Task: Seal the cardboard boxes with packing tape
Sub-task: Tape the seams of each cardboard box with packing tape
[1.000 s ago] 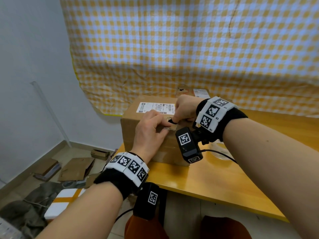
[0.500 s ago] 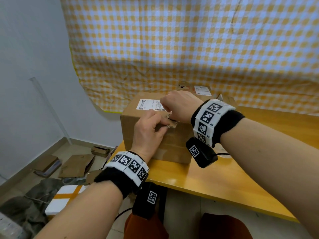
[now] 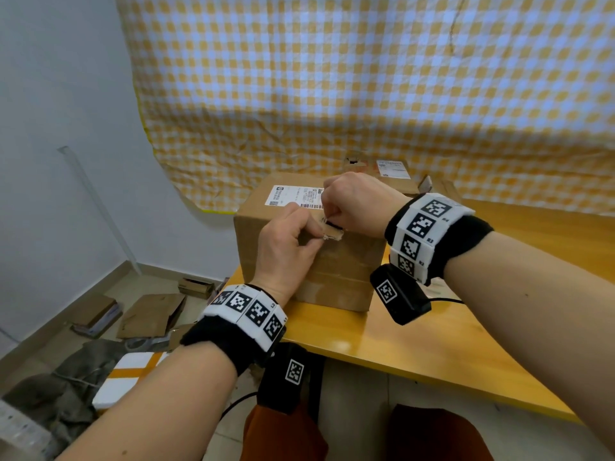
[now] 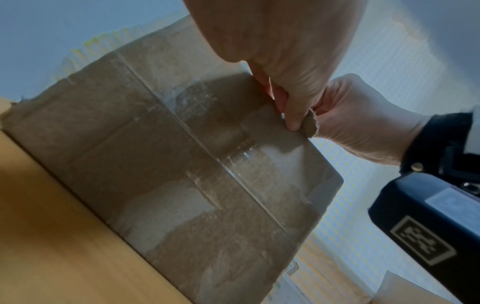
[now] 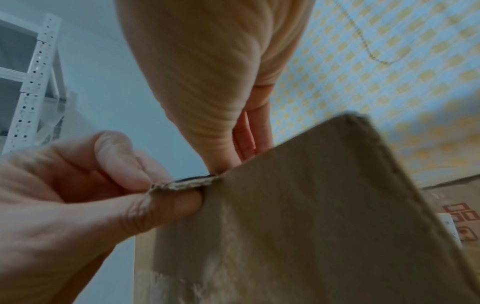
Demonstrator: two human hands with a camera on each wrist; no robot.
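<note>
A brown cardboard box [image 3: 332, 271] with a white shipping label stands at the left end of the yellow table [image 3: 432, 344]. My left hand [image 3: 317, 232] pinches a torn cardboard flap [image 3: 334, 232] that sticks out at the box's front top edge. The same pinch on the torn flap [image 4: 310, 124] shows in the left wrist view. My right hand [image 3: 334, 217] rests on the box top with its fingers curled. Its thumb tip [image 5: 218, 164] meets a thin dark sliver [image 5: 197, 178] lying on the torn flap [image 5: 179, 186]. Old clear tape runs down the box [image 4: 182, 164] front.
A second cardboard box [image 3: 392, 168] with a label stands behind the first, against the yellow checked cloth [image 3: 332, 78]. Flattened cardboard pieces [image 3: 153, 314] and a grey cloth lie on the floor at the left. A white metal shelf [image 5: 33, 82] stands beyond the table.
My right hand has moved left and further onto the box top, with its wrist camera swinging down. My left hand stays at the front top edge, and the torn flap now sticks out.
</note>
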